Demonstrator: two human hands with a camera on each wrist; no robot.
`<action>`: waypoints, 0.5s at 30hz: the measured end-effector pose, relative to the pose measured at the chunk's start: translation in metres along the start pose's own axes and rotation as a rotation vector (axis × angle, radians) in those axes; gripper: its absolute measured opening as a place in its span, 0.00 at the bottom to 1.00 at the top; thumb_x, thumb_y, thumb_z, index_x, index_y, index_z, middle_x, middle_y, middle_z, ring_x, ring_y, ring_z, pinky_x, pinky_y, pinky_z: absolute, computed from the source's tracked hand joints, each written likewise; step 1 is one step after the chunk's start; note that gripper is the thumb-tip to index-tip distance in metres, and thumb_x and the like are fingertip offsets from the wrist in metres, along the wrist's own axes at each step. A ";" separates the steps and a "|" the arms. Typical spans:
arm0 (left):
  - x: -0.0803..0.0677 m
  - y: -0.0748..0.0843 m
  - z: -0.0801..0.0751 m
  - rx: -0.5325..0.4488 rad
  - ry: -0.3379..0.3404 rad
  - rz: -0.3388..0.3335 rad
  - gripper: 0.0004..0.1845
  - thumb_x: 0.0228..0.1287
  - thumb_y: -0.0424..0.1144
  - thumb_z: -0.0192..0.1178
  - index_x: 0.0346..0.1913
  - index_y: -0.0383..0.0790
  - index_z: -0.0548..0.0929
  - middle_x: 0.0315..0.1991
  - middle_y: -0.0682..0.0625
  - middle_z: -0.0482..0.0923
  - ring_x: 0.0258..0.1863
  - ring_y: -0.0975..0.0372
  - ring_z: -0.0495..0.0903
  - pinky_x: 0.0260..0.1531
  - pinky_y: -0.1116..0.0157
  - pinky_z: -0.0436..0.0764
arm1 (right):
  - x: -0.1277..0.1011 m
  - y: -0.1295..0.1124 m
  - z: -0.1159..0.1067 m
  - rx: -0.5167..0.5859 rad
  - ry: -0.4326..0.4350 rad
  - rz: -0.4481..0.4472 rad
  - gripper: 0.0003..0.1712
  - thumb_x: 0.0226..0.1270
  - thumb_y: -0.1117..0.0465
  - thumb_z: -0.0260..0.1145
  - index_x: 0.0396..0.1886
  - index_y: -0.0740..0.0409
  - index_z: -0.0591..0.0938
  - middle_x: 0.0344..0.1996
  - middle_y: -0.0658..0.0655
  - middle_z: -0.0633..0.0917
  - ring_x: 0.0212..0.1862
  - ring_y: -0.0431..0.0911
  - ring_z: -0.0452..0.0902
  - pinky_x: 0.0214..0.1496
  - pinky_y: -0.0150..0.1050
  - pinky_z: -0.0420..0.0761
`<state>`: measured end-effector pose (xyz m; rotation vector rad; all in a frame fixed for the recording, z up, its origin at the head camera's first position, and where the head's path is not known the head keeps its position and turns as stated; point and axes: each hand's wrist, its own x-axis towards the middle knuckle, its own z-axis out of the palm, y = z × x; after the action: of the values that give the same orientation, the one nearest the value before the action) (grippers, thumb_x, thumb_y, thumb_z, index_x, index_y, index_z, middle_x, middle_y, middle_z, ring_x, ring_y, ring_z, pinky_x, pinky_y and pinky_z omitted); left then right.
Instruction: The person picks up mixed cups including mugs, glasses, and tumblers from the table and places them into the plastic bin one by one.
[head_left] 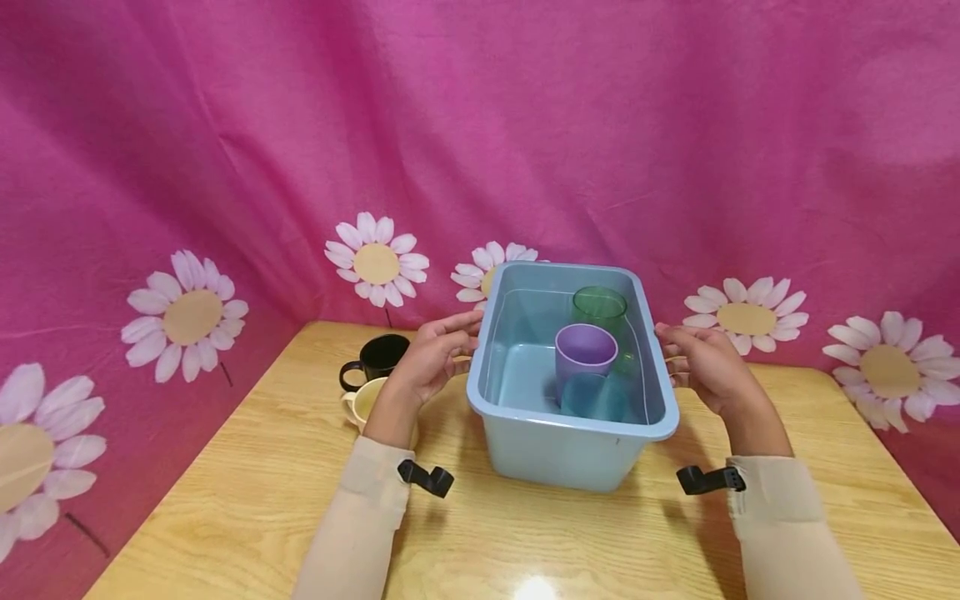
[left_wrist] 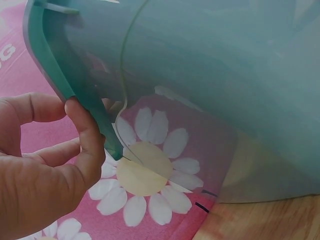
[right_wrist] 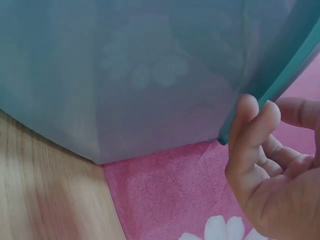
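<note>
A pale blue plastic tub (head_left: 562, 454) is between the two hands, and I cannot tell whether its base touches the table. Inside stand a purple cup (head_left: 586, 346), a green see-through cup (head_left: 600, 304) and a teal see-through cup (head_left: 596, 398). My left hand (head_left: 433, 357) grips the tub's left rim, its fingertips hooked beneath the lip in the left wrist view. On the opposite side, my right hand (head_left: 708, 371) holds the right rim, with fingertips against the lip's underside in the right wrist view.
Left of the tub, near the left forearm, are a black mug (head_left: 384, 354) and a cream mug (head_left: 366, 400), the latter partly hidden by the wrist. Behind the wooden table (head_left: 570, 542) hangs a pink cloth (head_left: 525, 125) with white flowers.
</note>
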<state>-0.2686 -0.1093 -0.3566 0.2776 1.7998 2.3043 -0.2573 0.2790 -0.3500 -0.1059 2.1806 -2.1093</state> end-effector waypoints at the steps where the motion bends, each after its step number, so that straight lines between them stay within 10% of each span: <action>1: -0.001 0.000 0.000 0.005 0.004 -0.002 0.28 0.70 0.27 0.51 0.73 0.35 0.72 0.65 0.37 0.76 0.38 0.62 0.82 0.43 0.63 0.84 | -0.001 0.000 0.000 0.004 -0.005 0.002 0.11 0.77 0.53 0.62 0.36 0.47 0.88 0.29 0.50 0.86 0.29 0.43 0.84 0.32 0.36 0.85; 15: 0.000 0.000 0.002 -0.002 0.000 -0.011 0.29 0.70 0.27 0.51 0.74 0.34 0.71 0.68 0.36 0.74 0.37 0.63 0.82 0.42 0.64 0.85 | -0.004 0.004 0.002 0.118 -0.066 -0.023 0.10 0.77 0.60 0.63 0.37 0.52 0.89 0.28 0.49 0.86 0.29 0.39 0.81 0.32 0.32 0.82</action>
<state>-0.2677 -0.1079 -0.3560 0.2670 1.7942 2.2988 -0.2536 0.2780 -0.3536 -0.1884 2.0228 -2.2081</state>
